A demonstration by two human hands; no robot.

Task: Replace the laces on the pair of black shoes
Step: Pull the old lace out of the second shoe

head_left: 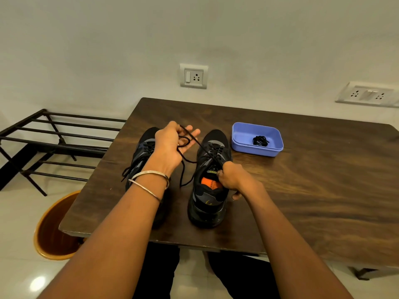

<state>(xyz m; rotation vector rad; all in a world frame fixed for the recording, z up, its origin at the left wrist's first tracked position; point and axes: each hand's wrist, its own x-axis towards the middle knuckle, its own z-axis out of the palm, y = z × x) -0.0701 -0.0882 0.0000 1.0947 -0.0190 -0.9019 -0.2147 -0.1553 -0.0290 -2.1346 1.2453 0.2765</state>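
Note:
Two black shoes stand side by side on the wooden table (pixel 302 190), toes pointing away from me. My left hand (pixel 172 143) is raised above the left shoe (pixel 140 154) and holds a black lace (pixel 183 169) that loops over its fingers and runs to the right shoe (pixel 210 190); the lace's free end hangs between the shoes. My right hand (pixel 231 180) grips the right shoe at its tongue and collar. The right shoe shows an orange insole. The left shoe is laced, its loose ends trailing to the left.
A blue plastic tray (pixel 239 137) at the back right holds a coiled black lace (pixel 260 140). A black metal rack (pixel 54 143) stands left of the table, and an orange bin (pixel 54 229) sits on the floor at the near left corner.

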